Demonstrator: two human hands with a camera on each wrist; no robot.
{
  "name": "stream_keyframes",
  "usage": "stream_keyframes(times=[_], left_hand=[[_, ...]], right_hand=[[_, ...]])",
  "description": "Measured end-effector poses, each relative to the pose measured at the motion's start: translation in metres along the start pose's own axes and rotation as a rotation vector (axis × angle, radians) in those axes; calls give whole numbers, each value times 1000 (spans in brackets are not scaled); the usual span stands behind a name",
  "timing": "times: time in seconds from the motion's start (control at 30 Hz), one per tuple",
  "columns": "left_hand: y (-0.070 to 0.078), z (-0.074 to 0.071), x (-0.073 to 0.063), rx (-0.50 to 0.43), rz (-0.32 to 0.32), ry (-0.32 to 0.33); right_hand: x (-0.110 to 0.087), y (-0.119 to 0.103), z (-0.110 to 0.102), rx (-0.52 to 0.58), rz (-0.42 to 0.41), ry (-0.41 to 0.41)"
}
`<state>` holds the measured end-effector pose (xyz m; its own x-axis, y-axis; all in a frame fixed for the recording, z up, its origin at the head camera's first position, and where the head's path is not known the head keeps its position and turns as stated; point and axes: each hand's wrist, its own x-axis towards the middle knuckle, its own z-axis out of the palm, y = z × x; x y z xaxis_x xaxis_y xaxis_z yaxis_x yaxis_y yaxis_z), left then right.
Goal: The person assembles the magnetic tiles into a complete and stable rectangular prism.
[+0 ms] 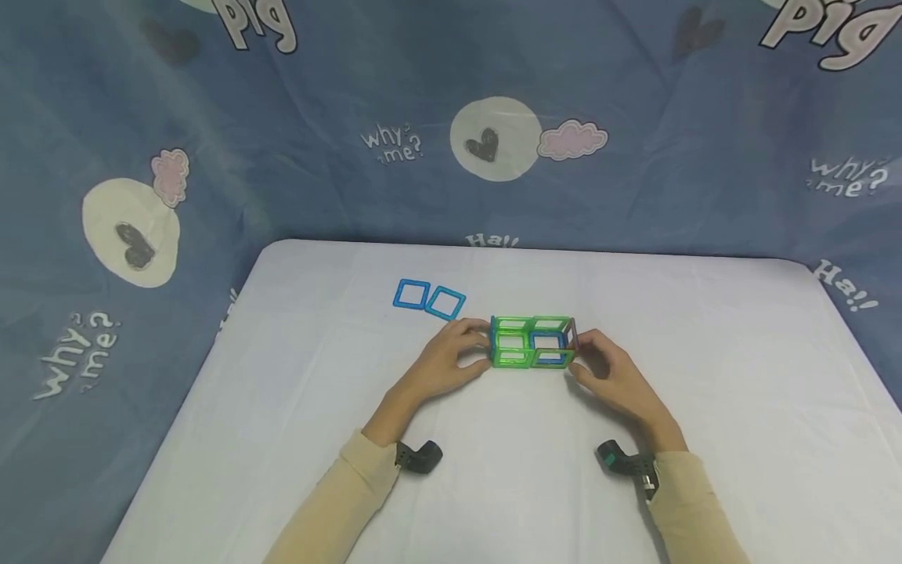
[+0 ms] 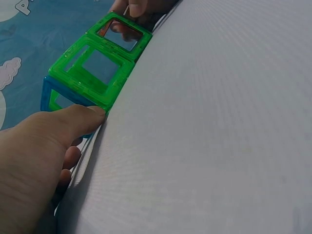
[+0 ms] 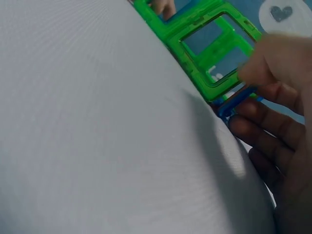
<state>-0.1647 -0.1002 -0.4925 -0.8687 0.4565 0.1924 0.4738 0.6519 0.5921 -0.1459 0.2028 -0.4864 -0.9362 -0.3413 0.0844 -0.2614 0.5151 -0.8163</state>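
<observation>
A low box of see-through magnetic tiles (image 1: 513,360) stands on the white table, its long sides made of green square frames. Its left end has a blue tile (image 2: 46,92), its right end a dark reddish one (image 1: 571,335). With thumb at the near corner and fingers at the far one, my left hand (image 1: 447,359) holds the left end. My right hand (image 1: 616,376) grips the opposite end, thumb by the green frame (image 3: 202,87). Below that thumb a blue tile edge (image 3: 236,101) shows against the fingers.
Two blue square tiles lie flat behind my left hand: one (image 1: 412,306) farther left, the other (image 1: 445,290) tilted and corner to corner with it. A blue printed cloth (image 1: 317,180) hangs beyond the table's far edge. The white table cover (image 1: 521,470) spreads around the box.
</observation>
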Motion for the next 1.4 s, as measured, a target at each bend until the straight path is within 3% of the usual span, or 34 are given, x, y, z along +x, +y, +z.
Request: stream_keyframes(times=[0.17,0.33,0.47,0.57,0.63,0.73,0.8,0.9,0.97,1.17,1.4], left_hand=[[-2,0,-1,-12,4,5],[-4,1,-3,-14,9,13],[-5,1,-4,-78,9,53],[-6,0,-3,-112,2,129],[-6,-1,-2,-71,-17,210],[-8,-3,-1,47,-114,350],[-8,-5,0,123,-209,388],[-9,-5,0,194,-326,360],[-9,-5,0,228,-365,313],[-8,-5,0,266,-383,282],[-8,-5,0,232,-367,314]], right_hand=[[2,0,2,-11,-23,10],[2,-3,4,-9,14,6],[-1,-18,2,4,12,5],[-4,-31,0,6,-1,6],[-4,-36,-1,7,-4,8],[-5,-38,-2,12,-4,13],[-5,-37,-3,13,-3,15],[-5,-36,-3,21,-2,14],[-5,-36,-4,24,-3,12],[-5,-36,-5,26,-3,9],[-5,-37,-5,20,-3,15]])
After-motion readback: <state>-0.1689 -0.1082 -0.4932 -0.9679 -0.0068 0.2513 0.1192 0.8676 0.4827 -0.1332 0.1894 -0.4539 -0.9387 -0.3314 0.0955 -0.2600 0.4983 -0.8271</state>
